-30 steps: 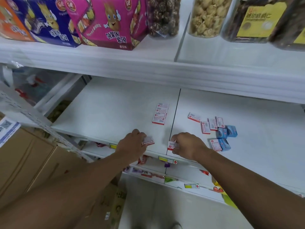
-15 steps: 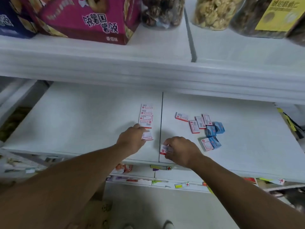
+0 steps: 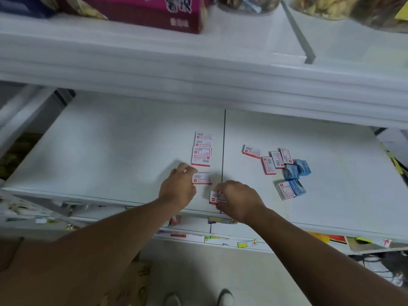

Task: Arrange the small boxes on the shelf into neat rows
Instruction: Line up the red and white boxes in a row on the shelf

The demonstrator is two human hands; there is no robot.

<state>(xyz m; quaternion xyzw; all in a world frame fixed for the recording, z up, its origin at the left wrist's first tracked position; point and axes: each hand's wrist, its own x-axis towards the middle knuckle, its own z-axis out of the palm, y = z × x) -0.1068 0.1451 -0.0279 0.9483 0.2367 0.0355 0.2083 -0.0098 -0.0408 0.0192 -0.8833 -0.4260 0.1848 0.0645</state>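
Observation:
Small white-and-red boxes lie on the white shelf (image 3: pixel 114 151). Several form a straight column (image 3: pixel 202 151) left of the shelf seam. My left hand (image 3: pixel 177 187) holds one such box (image 3: pixel 202 178) flat on the shelf just below that column. My right hand (image 3: pixel 237 199) pinches another white-and-red box (image 3: pixel 215 198) near the front edge, beside the seam. To the right sits a loose cluster of white-and-red boxes (image 3: pixel 272 162) and blue boxes (image 3: pixel 297 171), lying at different angles.
An upper shelf edge (image 3: pixel 198 69) overhangs the work area, carrying a magenta snack carton (image 3: pixel 154 12) and clear jars (image 3: pixel 247 3). Lower shelves with price tags (image 3: pixel 247 243) lie below. Cardboard cartons (image 3: pixel 136 281) stand on the floor at lower left.
The view shifted downward and leftward. My left hand carried its box up toward the column's lower end. My right hand stayed near the front edge with its box.

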